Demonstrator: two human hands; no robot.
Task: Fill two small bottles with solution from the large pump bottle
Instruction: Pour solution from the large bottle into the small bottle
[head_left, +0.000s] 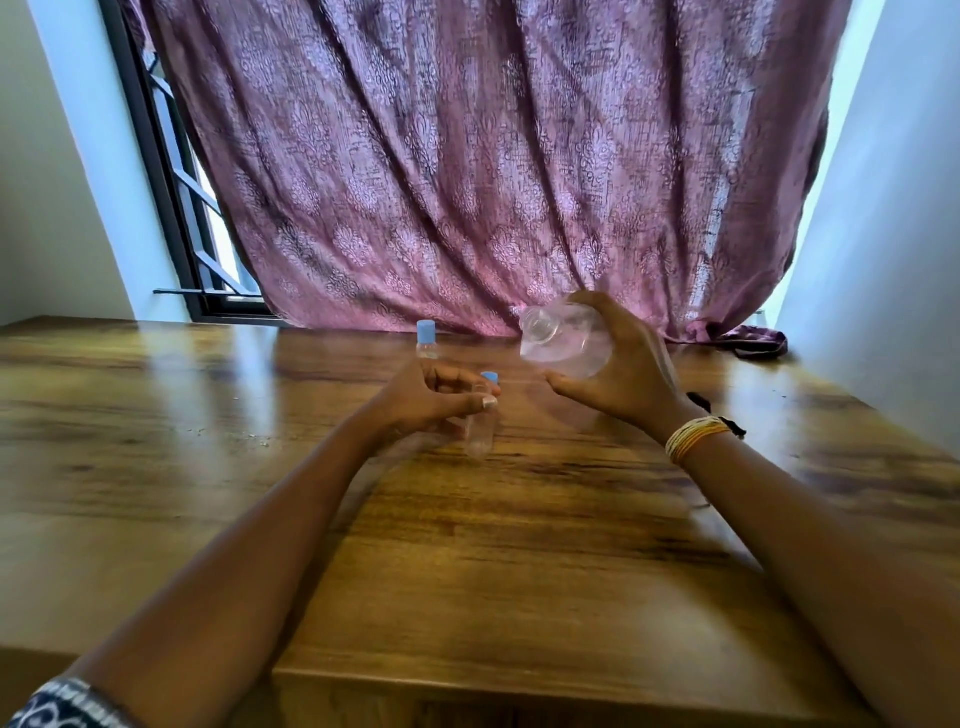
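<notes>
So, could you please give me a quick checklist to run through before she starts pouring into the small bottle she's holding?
1. Small bottle held: ok, the left hand pinches it near the top, upright.
2. Small bottle open: cannot tell; a blue cap shows at the fingers, but motion blur hides whether it is on.
3. Large bottle held: ok, the right hand grips it, tilted toward the left.
4. Mouth of the large bottle over the small one: not ok, it is above and to the right.
5. Second small bottle out of the way: ok, upright and capped farther back on the table.
</notes>
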